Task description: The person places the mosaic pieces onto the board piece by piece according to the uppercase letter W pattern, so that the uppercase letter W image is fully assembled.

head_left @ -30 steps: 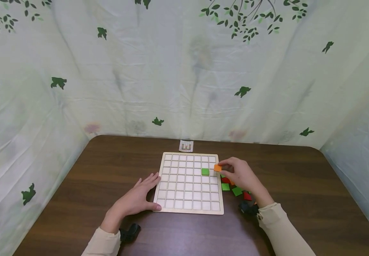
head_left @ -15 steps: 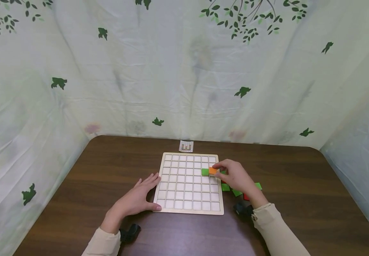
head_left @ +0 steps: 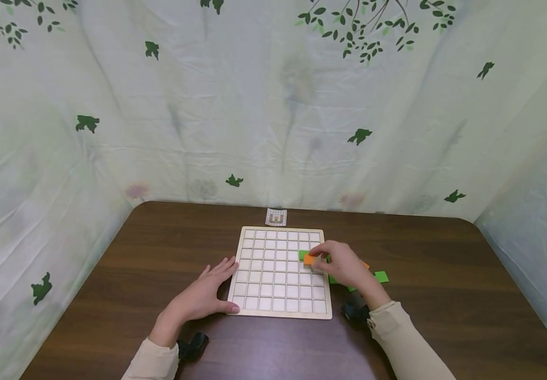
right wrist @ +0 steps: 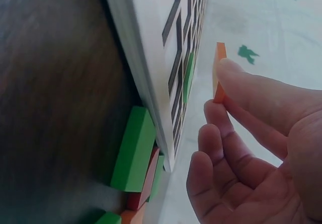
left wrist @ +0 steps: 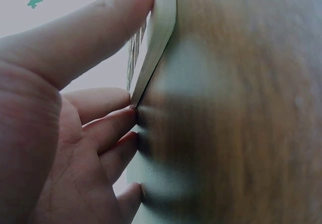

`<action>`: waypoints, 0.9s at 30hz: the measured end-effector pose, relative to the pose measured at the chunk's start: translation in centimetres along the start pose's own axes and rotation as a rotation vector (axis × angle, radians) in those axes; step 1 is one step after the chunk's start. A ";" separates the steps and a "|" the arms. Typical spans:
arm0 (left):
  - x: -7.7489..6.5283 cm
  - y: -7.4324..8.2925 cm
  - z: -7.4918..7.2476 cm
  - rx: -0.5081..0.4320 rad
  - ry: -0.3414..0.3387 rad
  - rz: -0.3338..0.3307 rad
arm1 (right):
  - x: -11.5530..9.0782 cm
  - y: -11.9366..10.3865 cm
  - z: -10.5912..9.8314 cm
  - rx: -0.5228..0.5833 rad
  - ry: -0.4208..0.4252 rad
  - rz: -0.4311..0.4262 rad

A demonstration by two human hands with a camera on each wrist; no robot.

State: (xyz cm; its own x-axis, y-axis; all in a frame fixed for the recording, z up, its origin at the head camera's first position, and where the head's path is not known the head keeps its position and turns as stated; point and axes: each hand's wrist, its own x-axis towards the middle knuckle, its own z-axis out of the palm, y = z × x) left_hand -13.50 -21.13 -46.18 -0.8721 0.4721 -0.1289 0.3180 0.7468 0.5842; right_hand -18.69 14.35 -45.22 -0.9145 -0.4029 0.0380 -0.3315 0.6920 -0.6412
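Note:
A white grid board (head_left: 273, 292) with a pale wooden frame lies on the table. One green tile (head_left: 304, 255) sits in a cell of its upper right part. Between thumb and fingers my right hand (head_left: 342, 264) pinches an orange square tile (head_left: 308, 259), held over the board just below the green tile; in the right wrist view the orange tile (right wrist: 219, 73) stands off the board's surface. My left hand (head_left: 202, 293) rests at the board's left edge, fingers straight along the side and thumb on the lower left corner. The left wrist view shows the fingertips (left wrist: 132, 118) at the board's edge.
Loose green tiles (head_left: 381, 276), with red and orange ones, lie on the table right of the board, partly hidden under the right hand. A small printed card (head_left: 276, 217) lies behind the board. A patterned curtain (head_left: 273, 132) hangs behind the brown table (head_left: 183, 232).
My right hand has carried the orange tile leftward and slightly down, from the board's right edge to just below the green tile. The left hand stays in place.

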 end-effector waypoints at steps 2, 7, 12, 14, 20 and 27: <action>0.0 0.1 0.0 -0.003 0.000 0.002 | 0.0 -0.1 0.1 0.006 -0.013 0.013; -0.1 0.1 0.0 -0.004 -0.002 0.001 | 0.1 -0.2 0.3 0.001 -0.043 0.049; -0.1 0.1 -0.1 -0.008 -0.005 -0.005 | 0.3 -0.3 0.4 -0.007 -0.063 0.050; 0.0 0.1 0.0 -0.006 -0.007 -0.006 | 0.3 -0.4 0.4 -0.011 -0.073 0.054; 0.0 0.0 0.0 -0.002 -0.004 -0.005 | 0.4 -0.7 0.5 -0.030 -0.088 0.081; 0.0 0.1 0.0 -0.004 -0.003 -0.002 | 0.7 -0.7 0.8 -0.040 -0.085 0.093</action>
State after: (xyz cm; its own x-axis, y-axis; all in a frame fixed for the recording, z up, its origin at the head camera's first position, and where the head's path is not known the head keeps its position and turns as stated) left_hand -13.47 -21.11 -46.11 -0.8718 0.4716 -0.1324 0.3142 0.7459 0.5873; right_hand -18.87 13.07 -45.35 -0.9192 -0.3842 -0.0860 -0.2571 0.7511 -0.6080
